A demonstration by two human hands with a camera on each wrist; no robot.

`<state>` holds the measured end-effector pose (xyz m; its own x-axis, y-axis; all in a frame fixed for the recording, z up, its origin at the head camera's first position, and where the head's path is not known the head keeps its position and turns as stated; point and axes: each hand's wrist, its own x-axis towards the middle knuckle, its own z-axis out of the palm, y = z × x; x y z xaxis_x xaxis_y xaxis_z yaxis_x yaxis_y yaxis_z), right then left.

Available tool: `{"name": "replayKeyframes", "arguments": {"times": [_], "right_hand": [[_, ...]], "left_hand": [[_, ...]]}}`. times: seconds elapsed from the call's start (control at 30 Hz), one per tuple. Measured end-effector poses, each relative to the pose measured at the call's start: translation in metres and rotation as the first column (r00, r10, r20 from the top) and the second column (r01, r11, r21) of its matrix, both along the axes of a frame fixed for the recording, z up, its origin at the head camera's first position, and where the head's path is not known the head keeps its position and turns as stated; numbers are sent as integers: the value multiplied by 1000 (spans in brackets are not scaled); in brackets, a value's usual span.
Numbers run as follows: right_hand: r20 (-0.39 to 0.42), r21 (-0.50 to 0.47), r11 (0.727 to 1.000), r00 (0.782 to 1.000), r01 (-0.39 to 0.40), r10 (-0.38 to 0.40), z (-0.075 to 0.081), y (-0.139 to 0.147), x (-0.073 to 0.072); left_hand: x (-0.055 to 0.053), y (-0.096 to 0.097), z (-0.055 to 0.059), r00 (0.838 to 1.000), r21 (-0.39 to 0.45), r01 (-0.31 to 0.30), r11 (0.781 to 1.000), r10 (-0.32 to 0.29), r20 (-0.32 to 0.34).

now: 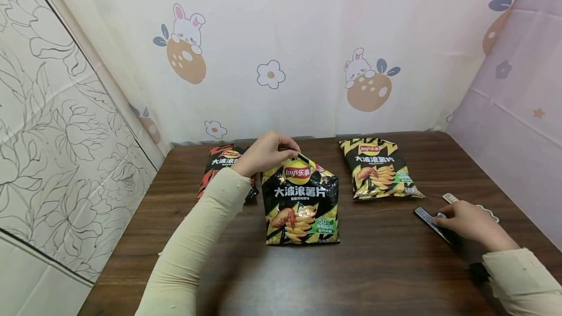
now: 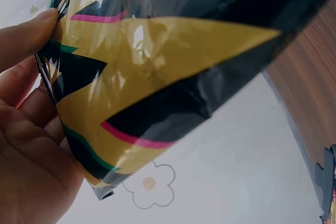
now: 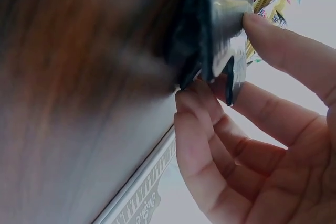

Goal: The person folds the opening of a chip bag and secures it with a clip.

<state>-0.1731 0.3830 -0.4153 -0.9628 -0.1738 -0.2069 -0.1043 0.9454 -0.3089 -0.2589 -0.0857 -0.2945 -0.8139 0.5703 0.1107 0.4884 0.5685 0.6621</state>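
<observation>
My left hand (image 1: 270, 150) pinches the top edge of a black and yellow potato chip bag (image 1: 303, 208), which stands upright on the table. In the left wrist view, thumb and fingers grip the folded edge of this chip bag (image 2: 152, 72). At the right, my right hand (image 1: 471, 223) holds a long dark bag clip (image 1: 428, 221) just over the tabletop. The right wrist view shows the bag clip (image 3: 205, 35) end-on between thumb and fingers, partly blurred.
A second black and yellow chip bag (image 1: 377, 172) lies at the back right. Behind my left arm lies a red and black chip bag (image 1: 212, 172) with a dark clip at its lower corner. A pale ruler with a wavy edge (image 3: 149, 192) lies beyond my right hand.
</observation>
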Motion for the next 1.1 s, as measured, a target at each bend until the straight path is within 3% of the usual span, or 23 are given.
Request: {"name": "replayKeyframes", "arguments": {"times": [0.63,1.1], "right_hand": [[-39,16,998,998,53,-53,3,0,6],[-16,-144,989,999,43,-45,16,-8,6]], "left_hand": [[2,0,1,1000,-9,0,1000,0,-13],[2,0,2,999,-13,8,1000,-9,-31]]}}
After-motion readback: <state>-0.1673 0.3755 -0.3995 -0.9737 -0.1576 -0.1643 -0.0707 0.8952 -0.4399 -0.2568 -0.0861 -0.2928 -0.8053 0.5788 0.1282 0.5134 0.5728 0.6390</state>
